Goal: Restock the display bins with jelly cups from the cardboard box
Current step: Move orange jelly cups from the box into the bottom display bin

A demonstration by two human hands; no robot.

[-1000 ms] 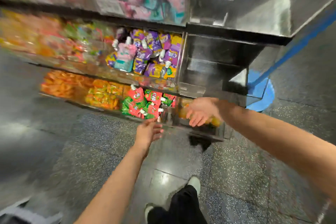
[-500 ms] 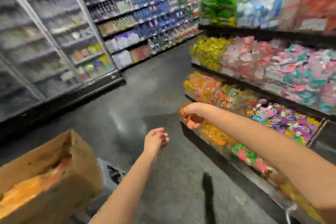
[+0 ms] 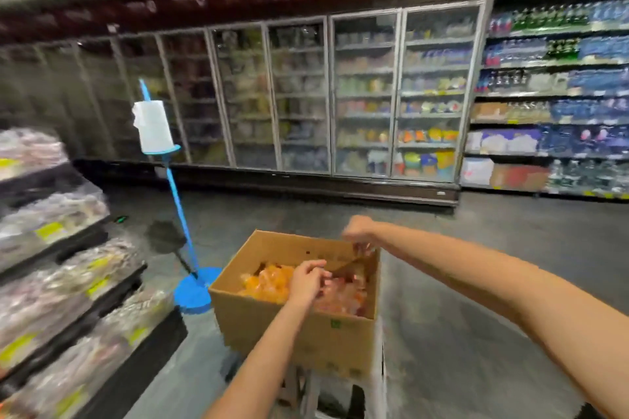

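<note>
Head view, the only angle: a person stands over an open cardboard box (image 3: 299, 333) raised on what looks like a stool or small stand in a shop aisle, both bare arms reaching into it. The left hand (image 3: 308, 279) is down among the jelly cups (image 3: 269, 282), its fingers curled toward the orange pile; motion blur leaves it unclear whether they have closed on any. The right hand (image 3: 359, 235) hangs over the far right edge of the box with fingers bent downward, and whether it has hold of a cup or of the box flap cannot be told. By the look of it, this is the pick-up step: gathering a fresh handful from the box. The next move calls for closing each hand around cups, lifting them free of the box walls, and turning to the display bins, none of which can be identified in this frame. Counted: one box, two hands, and a loose heap of orange and reddish cups too blurred to number. Tiered shelves (image 3: 58, 269) of wrapped goods run down the left, one blue stand (image 3: 173, 194) carrying a white roll rises behind the box, and glass-door coolers (image 3: 364, 95) line the back wall.
</note>
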